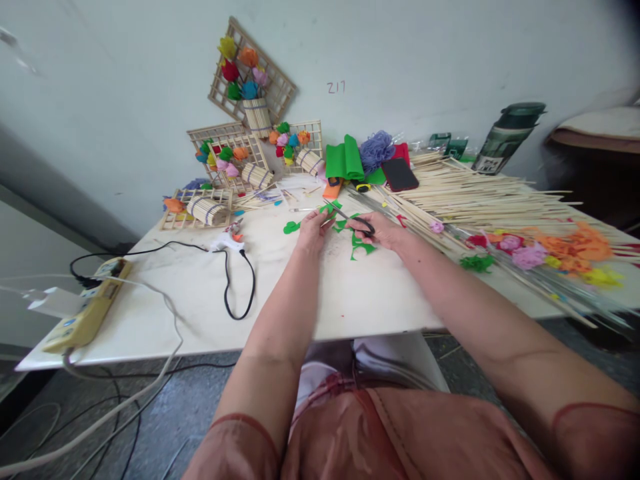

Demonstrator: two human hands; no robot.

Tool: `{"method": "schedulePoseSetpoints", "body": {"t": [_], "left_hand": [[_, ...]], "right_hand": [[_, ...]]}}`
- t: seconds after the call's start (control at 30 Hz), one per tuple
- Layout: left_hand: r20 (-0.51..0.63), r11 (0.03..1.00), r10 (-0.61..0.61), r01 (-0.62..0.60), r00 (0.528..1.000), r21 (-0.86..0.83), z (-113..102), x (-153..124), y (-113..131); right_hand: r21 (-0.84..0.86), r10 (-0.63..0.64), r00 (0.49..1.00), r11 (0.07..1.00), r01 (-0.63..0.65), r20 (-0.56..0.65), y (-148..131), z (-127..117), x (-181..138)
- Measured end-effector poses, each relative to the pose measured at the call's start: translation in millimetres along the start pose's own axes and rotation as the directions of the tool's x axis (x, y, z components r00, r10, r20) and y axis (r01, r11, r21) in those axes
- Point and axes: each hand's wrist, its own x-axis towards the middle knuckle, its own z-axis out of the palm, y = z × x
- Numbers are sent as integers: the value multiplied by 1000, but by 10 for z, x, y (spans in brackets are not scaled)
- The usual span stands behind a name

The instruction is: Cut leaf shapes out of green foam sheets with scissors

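Note:
In the middle of the table, my right hand (377, 229) grips a pair of scissors (364, 225) by the dark handles, blades pointing up and left. My left hand (315, 227) pinches a small piece of green paper (327, 209) close to the blades. Whether the blades touch the paper I cannot tell. Green offcuts (361, 249) lie beneath and beside my right hand. Another green cut piece (291, 227) rests left of my left hand. Behind the hands sits a folded stack of green paper (344, 159).
Lattice panels with paper flowers (253, 70) stand at the back left. A glue gun (227, 241) and power strip (90, 307) with cables lie left. Bamboo sticks (480, 200), coloured paper bits (575, 247), a phone (400, 174) and a bottle (510, 137) occupy the right.

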Motion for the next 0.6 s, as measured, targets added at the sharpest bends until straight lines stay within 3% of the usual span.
{"method": "schedulePoseSetpoints", "body": {"t": [0.33, 0.6], "left_hand": [[43, 999, -40, 39, 998, 36, -3, -17, 3], [-2, 999, -44, 44, 999, -6, 33, -29, 17]], "right_hand": [[-25, -16, 1000, 1000, 15, -12, 13, -27, 14], [-54, -41, 999, 998, 39, -30, 1, 4, 19]]}}
